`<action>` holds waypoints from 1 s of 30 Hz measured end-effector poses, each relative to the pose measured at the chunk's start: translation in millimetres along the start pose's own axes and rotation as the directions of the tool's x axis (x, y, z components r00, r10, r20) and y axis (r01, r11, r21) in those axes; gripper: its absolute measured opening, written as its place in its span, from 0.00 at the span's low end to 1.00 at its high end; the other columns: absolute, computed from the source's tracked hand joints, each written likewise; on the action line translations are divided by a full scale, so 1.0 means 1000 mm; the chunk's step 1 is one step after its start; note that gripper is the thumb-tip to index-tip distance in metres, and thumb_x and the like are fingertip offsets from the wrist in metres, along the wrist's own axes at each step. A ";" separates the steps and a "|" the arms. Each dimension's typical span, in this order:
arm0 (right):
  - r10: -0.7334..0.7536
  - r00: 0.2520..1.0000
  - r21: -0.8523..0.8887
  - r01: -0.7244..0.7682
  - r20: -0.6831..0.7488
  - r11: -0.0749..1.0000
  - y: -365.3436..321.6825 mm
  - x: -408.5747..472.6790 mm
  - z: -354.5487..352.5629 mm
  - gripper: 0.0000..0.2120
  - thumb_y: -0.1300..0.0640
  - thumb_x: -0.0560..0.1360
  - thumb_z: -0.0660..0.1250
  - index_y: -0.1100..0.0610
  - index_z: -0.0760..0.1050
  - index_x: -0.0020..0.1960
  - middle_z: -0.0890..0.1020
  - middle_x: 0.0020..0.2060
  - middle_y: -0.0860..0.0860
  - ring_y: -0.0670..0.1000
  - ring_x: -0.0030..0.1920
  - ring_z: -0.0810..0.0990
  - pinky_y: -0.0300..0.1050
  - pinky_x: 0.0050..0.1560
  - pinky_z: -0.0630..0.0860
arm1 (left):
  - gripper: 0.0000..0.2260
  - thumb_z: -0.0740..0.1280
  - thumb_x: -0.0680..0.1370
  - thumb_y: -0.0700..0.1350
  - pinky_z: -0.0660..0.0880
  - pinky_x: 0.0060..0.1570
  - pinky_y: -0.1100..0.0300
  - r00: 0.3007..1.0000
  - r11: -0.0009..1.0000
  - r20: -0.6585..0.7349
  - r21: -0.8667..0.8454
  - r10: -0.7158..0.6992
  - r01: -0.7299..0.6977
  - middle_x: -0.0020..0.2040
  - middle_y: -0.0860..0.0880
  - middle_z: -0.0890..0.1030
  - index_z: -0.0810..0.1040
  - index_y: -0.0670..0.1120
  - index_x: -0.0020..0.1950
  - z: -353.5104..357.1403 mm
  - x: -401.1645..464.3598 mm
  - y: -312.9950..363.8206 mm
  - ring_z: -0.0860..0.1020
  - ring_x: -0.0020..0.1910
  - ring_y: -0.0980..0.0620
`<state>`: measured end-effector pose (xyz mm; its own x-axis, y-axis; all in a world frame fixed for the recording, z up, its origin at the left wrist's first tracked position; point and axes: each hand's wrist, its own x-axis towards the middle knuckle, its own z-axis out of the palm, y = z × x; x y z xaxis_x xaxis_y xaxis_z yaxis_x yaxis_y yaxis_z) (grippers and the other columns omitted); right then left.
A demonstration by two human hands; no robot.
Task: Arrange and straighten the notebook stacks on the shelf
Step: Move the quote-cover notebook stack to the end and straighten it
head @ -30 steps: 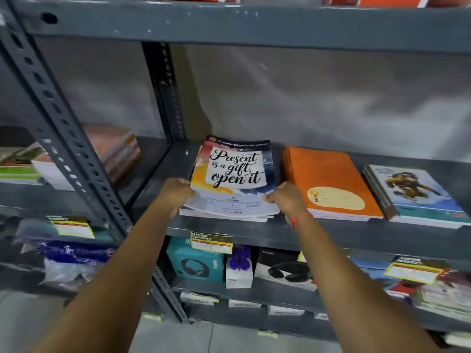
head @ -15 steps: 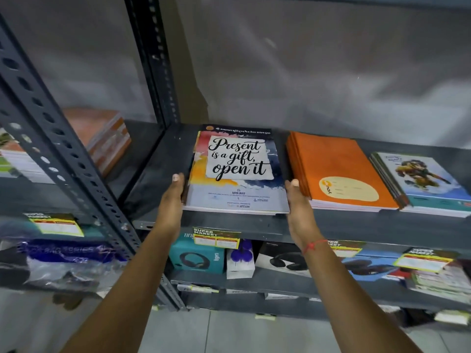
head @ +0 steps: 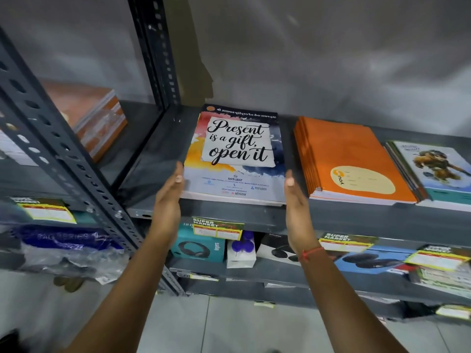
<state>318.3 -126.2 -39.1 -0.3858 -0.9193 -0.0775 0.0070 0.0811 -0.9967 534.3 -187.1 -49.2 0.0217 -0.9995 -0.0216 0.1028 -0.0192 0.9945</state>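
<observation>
A stack of notebooks topped by a "Present is a gift, open it" cover (head: 237,154) lies flat on the grey metal shelf (head: 229,217). My left hand (head: 168,200) stands flat beside its left front corner, fingers straight, thumb tip close to the edge. My right hand (head: 295,202) stands flat at the right front corner, fingertips near the edge. Neither hand grips anything. To the right lie an orange notebook stack (head: 349,159) and a stack with a cartoon cover (head: 438,169), touching each other.
A perforated upright post (head: 58,149) stands at left, with another notebook stack (head: 96,115) behind it. Below are boxed headphones (head: 198,248), price tags (head: 216,228) and plastic-wrapped goods (head: 66,250). A grey wall backs the shelf.
My hands went from holding the front corners of the stack to flat palms at its sides, then drew slightly back. The stack now looks squared. The view has come closer.
</observation>
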 end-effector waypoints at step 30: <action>-0.079 0.997 -0.002 0.079 0.023 0.997 0.016 0.007 -0.020 0.28 0.69 0.70 0.69 0.60 0.68 0.69 0.74 0.54 0.32 0.25 0.47 0.77 0.22 0.51 0.73 | 0.20 0.68 0.72 0.33 0.75 0.43 0.77 0.996 0.998 -0.072 -0.030 0.048 -0.050 0.38 0.64 0.85 0.75 0.41 0.63 -0.015 0.002 -0.017 0.81 0.41 0.67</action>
<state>297.6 -123.6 -55.1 -0.3637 -0.9315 0.0008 -0.0255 0.0091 -0.9996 547.5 -188.5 -67.7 0.0984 -0.9950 0.0188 0.1317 0.0318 0.9908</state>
